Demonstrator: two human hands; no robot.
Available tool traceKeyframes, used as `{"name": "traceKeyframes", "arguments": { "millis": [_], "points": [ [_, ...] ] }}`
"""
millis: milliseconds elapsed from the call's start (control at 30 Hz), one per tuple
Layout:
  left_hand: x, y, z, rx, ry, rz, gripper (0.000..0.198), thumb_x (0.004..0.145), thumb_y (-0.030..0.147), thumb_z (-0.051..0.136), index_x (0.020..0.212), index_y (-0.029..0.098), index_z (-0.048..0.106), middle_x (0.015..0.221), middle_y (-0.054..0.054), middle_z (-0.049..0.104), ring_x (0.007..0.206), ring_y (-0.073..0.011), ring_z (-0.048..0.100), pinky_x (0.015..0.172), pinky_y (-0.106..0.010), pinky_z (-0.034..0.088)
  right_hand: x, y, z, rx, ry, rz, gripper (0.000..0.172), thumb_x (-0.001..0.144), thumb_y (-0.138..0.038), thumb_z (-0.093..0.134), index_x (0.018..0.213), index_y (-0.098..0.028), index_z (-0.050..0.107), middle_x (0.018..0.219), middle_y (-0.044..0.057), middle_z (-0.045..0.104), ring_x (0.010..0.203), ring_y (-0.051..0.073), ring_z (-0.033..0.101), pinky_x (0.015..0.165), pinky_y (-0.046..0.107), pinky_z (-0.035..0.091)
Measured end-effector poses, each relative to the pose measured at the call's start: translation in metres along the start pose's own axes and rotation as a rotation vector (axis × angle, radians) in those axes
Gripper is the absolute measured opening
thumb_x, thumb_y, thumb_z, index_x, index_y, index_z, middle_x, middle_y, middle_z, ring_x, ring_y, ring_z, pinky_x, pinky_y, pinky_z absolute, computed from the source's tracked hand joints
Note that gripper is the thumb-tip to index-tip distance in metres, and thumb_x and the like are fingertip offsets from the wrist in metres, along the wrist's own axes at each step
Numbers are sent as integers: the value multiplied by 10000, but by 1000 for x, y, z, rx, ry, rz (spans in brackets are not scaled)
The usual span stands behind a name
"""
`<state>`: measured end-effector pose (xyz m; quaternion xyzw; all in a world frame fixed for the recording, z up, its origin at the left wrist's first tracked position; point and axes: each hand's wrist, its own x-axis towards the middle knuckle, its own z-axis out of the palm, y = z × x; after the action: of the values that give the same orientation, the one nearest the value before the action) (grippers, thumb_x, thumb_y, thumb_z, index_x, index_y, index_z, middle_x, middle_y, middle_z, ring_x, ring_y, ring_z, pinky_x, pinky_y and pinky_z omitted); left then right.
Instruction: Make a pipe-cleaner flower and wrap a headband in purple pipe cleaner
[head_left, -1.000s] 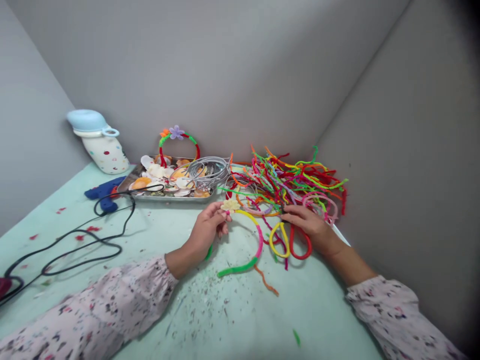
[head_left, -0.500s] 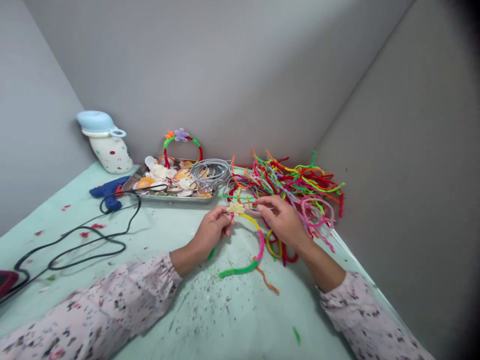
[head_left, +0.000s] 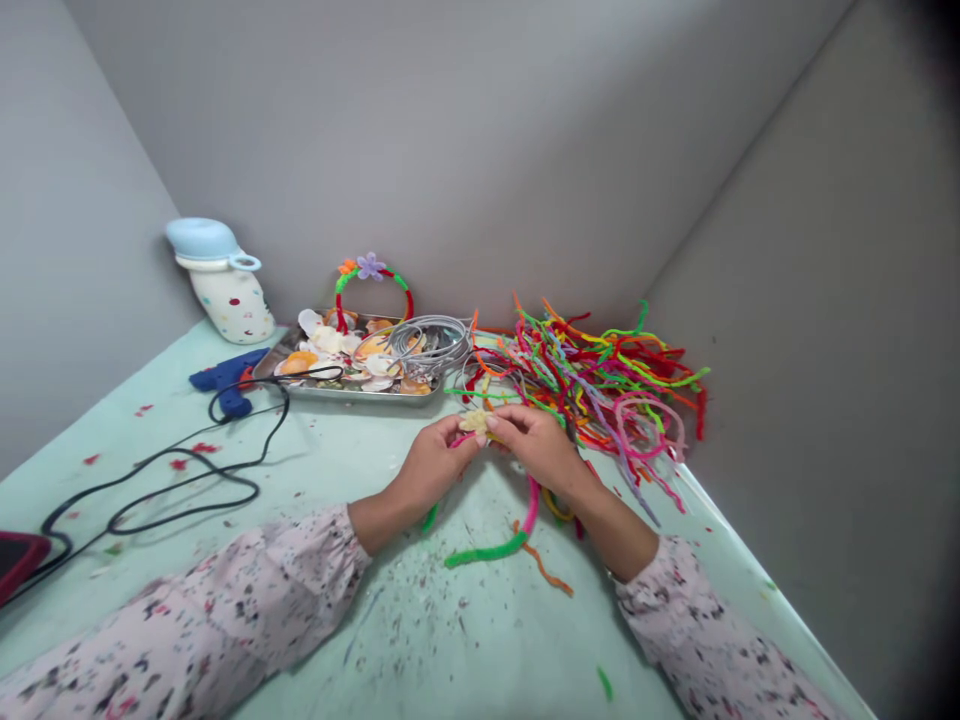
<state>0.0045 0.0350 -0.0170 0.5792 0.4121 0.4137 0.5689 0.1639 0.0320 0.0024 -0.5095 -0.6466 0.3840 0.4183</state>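
Between my hands is a headband [head_left: 487, 553] wrapped in green, pink and yellow pipe cleaner, with a pale yellow flower [head_left: 474, 422] at its top. My left hand [head_left: 439, 460] pinches the band at the flower's left side. My right hand [head_left: 536, 447] has its thumb and fingers closed on the flower's right side, hiding part of the yellow band. Below the hands the green end of the band curves toward me. An orange pipe cleaner [head_left: 547, 572] lies on the table beside it.
Behind my right hand spreads a heap of coloured pipe cleaners [head_left: 585, 370]. A metal tray [head_left: 352, 397] holds shells, with grey wire hoops [head_left: 442, 343] and a finished-looking flowered headband [head_left: 409, 295] at it. Left are a blue glue gun [head_left: 225, 378], black cord [head_left: 187, 450] and a bottle [head_left: 232, 300].
My right hand has moved left and closed on the flower, beside my left hand. The left hand keeps its pinch on the band. The view has shifted slightly.
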Motion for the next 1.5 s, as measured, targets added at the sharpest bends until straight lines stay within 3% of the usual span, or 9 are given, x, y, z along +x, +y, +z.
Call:
{"name": "traceKeyframes", "arguments": {
  "millis": [267,500,667,900,1067,1500],
  "points": [
    [2,-4,0,12,-20,-3,244,748,367,631,815,132,625,524,63,442,430,-59,332,422,-197,251,-1,1,-4,69,-19,34,244,797,-390,573,818,-170,676,705,-6,629,611,117,547,584,244,454],
    [0,2,-1,-57,11,-23,191,760,326,626,797,144,579,518,63,442,440,-62,362,434,-193,274,-5,-1,-9,121,-163,99,215,786,-353,590,890,-169,626,696,-12,620,595,115,556,576,248,453],
    [1,2,-2,-90,-25,-42,173,793,325,573,769,155,551,508,56,457,415,-67,389,411,-199,269,-7,3,-4,116,-78,84,159,782,-330,587,760,-172,589,579,-46,553,511,101,503,516,233,401],
    [3,3,-2,-123,-43,-106,197,769,323,577,687,152,527,524,51,484,396,-60,416,393,-191,275,-7,14,1,173,-17,39,148,787,-297,586,884,-189,557,563,-72,509,500,96,477,509,224,387],
    [4,3,-2,-122,-40,-126,205,766,318,576,663,147,528,513,51,486,390,-52,411,390,-183,270,-8,15,5,169,-10,52,112,790,-297,580,820,-200,533,542,-70,518,485,97,480,513,227,389],
    [6,1,-4,-147,-31,-127,145,760,281,573,714,157,514,556,57,511,400,-46,425,393,-179,282,-7,20,6,253,-85,113,129,813,-319,551,868,-209,512,569,-71,569,445,82,499,466,203,386]
  ]
}}
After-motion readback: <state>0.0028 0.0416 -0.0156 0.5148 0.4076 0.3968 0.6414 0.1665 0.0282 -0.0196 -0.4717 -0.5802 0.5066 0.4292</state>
